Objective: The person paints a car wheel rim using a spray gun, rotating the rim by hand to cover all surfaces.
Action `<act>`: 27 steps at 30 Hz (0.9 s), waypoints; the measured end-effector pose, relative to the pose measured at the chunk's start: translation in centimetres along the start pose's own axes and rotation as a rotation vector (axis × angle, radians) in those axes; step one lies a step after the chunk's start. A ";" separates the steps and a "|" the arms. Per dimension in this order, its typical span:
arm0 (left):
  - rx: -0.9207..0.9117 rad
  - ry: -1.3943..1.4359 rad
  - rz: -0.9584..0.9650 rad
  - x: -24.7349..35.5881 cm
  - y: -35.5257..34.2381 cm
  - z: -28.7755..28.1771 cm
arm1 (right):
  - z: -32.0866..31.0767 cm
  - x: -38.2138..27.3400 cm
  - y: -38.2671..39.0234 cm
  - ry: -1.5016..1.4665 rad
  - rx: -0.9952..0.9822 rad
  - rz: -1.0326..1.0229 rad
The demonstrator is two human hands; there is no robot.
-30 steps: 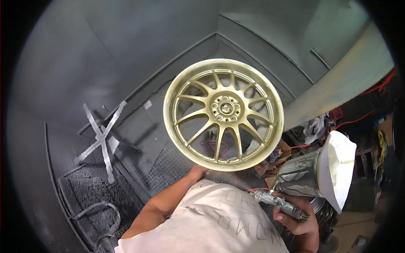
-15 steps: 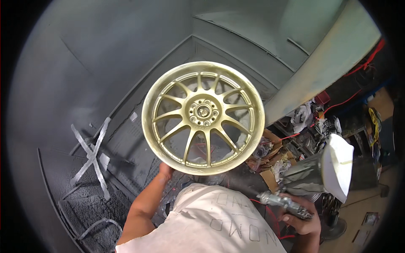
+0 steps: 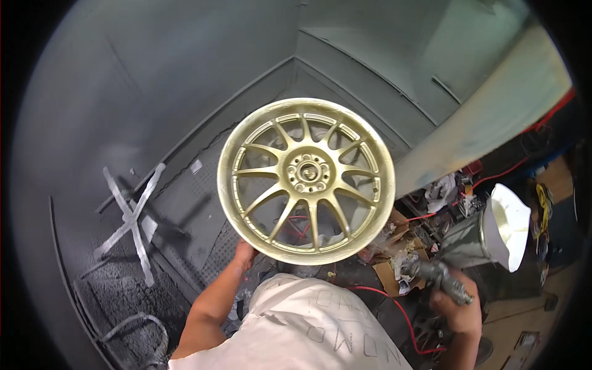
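A gold multi-spoke wheel rim faces up in the middle of the head view. My left hand grips its lower-left edge, with most of the fingers hidden behind the rim. Off to the right, my right hand is closed round a spray gun, which is slightly blurred. A dark grey cup sits on the gun, with a white paper cone strainer in its mouth. The gun's front end points toward the rim from a short distance away. What supports the rim from below is hidden.
Grey booth walls enclose the far and left sides. A white cross-shaped stand is at the left. A pale upright panel leans at the right, beside cardboard boxes and clutter. A red hose curves past my white shirt.
The rim's spokes have turned a little. My right hand has moved the spray gun to the right and tilted it. The whole view has shifted slightly; my left hand remains at the rim.
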State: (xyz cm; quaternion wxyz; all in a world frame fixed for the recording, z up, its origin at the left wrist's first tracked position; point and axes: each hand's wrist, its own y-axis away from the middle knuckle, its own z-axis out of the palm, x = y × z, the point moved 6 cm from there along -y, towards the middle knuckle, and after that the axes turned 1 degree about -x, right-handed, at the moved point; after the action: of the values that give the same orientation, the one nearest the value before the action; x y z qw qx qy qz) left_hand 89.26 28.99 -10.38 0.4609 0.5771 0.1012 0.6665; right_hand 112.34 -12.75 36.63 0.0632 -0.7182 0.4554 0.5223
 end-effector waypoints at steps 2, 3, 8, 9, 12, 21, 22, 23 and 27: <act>-0.007 0.090 0.005 -1.3 1.0 0.6 | 2.4 -1.6 0.4 -0.094 -0.110 0.013; -0.016 0.116 -0.005 -2.1 1.2 0.9 | 3.5 -2.3 0.7 -0.138 -0.156 0.019; -0.225 0.239 -0.163 -6.6 3.5 3.1 | 4.4 -5.1 -0.4 0.020 0.002 -0.243; -0.235 0.137 -0.192 -7.2 3.3 3.4 | 3.9 -4.9 -0.7 0.053 0.167 -0.289; -0.295 -0.214 -0.295 -7.0 4.3 5.8 | 2.7 -3.8 -1.6 -0.060 0.359 -0.345; -0.138 0.097 -0.179 -3.2 0.0 -1.3 | 6.7 1.5 2.8 -0.359 -0.075 -0.074; -0.077 0.143 -0.117 -1.9 -0.9 -1.9 | 8.1 1.3 3.2 -0.468 -0.121 -0.101; -0.018 0.188 -0.055 -0.6 -1.9 -2.4 | 9.2 1.4 3.6 -0.576 -0.165 -0.130; -0.073 0.238 0.030 2.1 -4.9 -5.5 | 9.4 1.3 3.7 -0.312 -0.111 0.019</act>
State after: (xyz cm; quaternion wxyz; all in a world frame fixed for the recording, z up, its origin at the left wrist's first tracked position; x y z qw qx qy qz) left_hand 87.09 35.44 -13.91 0.4564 0.4782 0.1220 0.7404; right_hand 103.23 -10.31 32.76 0.0885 -0.6264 0.4173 0.6525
